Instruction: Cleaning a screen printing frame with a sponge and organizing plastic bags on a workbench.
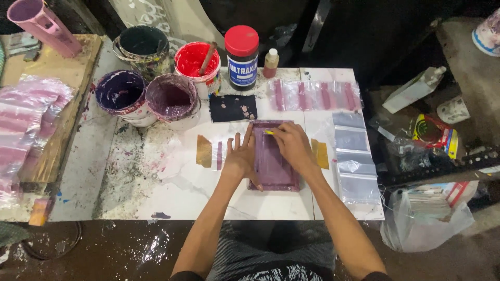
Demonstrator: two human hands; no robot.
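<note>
A small purple-stained printing frame (274, 165) lies flat on the white table (182, 187). My left hand (241, 155) rests open on the frame's left edge, fingers spread, pressing it down. My right hand (291, 145) is over the upper part of the frame, closed on a small yellow-tipped scraper (269, 132) that touches the screen. A plastic bag with a purple stripe (219, 155) shows just left of the frame, partly hidden under my left hand.
Several paint buckets (172, 99) stand at the back left, one red (196, 61) with a stick in it. A red-lidded jar (241, 57), small bottle (271, 63) and dark cloth (233, 107) sit behind the frame. Printed bags (314, 96) lie behind, blank bags (354, 156) to the right.
</note>
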